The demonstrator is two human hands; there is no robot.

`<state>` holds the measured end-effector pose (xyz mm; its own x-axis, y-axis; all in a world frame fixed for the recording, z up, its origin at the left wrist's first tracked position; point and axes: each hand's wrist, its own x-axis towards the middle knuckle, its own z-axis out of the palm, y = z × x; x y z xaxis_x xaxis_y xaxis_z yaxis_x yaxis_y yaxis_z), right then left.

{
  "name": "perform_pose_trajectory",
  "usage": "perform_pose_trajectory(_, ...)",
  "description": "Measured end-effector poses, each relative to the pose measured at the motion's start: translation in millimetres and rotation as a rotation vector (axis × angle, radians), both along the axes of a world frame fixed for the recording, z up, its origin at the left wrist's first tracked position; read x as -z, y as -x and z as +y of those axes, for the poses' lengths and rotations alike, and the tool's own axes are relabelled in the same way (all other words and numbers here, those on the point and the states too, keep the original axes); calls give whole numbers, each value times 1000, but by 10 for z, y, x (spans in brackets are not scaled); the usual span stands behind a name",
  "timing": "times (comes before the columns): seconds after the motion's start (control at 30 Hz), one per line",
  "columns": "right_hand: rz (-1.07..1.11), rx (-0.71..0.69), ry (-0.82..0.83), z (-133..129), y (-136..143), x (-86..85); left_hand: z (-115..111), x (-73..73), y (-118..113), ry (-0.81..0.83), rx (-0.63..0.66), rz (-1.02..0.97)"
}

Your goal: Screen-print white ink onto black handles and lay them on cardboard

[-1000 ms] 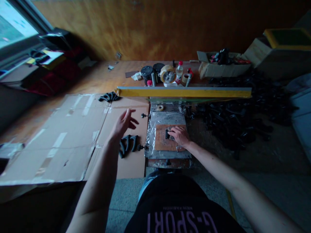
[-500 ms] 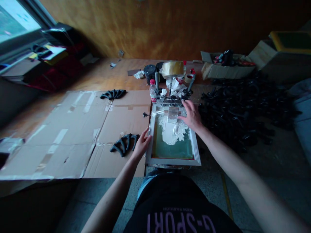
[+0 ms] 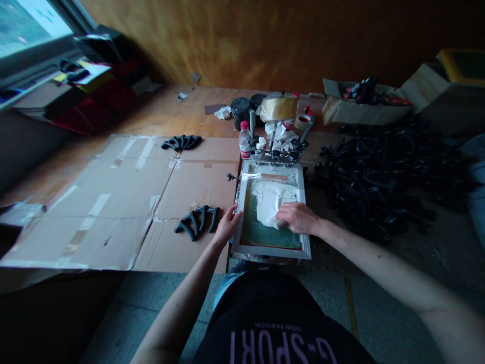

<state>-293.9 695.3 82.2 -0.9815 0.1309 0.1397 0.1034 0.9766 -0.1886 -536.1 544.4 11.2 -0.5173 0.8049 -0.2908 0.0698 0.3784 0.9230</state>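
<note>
A silk-screen frame (image 3: 305, 202) with a green mesh (image 3: 261, 236) lies in front of me, and white ink (image 3: 267, 199) is spread over the mesh's upper and middle part. My left hand (image 3: 227, 225) grips the frame's left side, its fingers bent over the edge. Over the ink, at the right half of the mesh, my right hand (image 3: 297, 217) is closed in a pinch on a flat scraper, which is mostly hidden by the fingers and hard to tell from the ink. A brown strip (image 3: 275, 177) crosses the frame's far end, under the hinge clamp (image 3: 276, 159).
Black curved parts (image 3: 197, 222) lie on cardboard (image 3: 129, 202) at left, with another group (image 3: 182, 143) behind. A bottle (image 3: 244, 140), dark tubs (image 3: 240, 112) and a tape roll (image 3: 302, 121) stand beyond the clamp. At right are a black heap (image 3: 379, 177) and a carton (image 3: 343, 114).
My right hand has moved from the frame's far end toward me and closed. The scraper has left the far end, and the ink looks smoother. My left hand has closed on the frame's side.
</note>
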Motion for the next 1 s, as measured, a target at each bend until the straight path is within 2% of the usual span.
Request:
perform_pose_trajectory(0.07, 51, 87, 9, 6, 70, -5, 2, 12, 0, -4, 5, 3)
perform_pose_trajectory(0.17, 165, 193, -43, -89, 129, 131, 1, 42, 13, -3, 52, 3)
perform_pose_trajectory(0.23, 201, 147, -73, -194, 78, 248, 1, 63, 18, -2, 67, 1)
perform_pose_trajectory(0.3, 197, 87, -68, -254, 12, 297, 3, 66, 17, -3, 63, -1)
perform_pose_trajectory(0.4, 169, 132, -14, -169, 76, 174, 2, -19, 10, 8, 67, -9)
perform_pose_trajectory(0.47, 195, 262, 26, 6, 247, 1, -12, -160, 9, 12, 77, -30)
perform_pose_trajectory(0.57, 260, 465, 53, 392, 445, -291, -40, -481, 9, -20, 73, -52)
perform_pose_trajectory(0.67, 311, 678, 48, 813, 280, -500, -10, -856, -3, -131, 42, -73)
perform_pose_trajectory(0.73, 307, 847, 56, 1003, 9, -526, 86, -1097, -18, -265, 12, -118)
perform_pose_trajectory(0.83, 214, 963, 74, 985, -319, -324, 353, -1420, -35, -541, -48, -141)
perform_pose_trajectory(0.93, 91, 822, 115, 630, -326, 83, 639, -1652, -42, -649, -40, -166)
perform_pose_trajectory(1.0, -9, 694, 117, 358, -194, 330, 728, -1687, -87, -643, -63, -212)
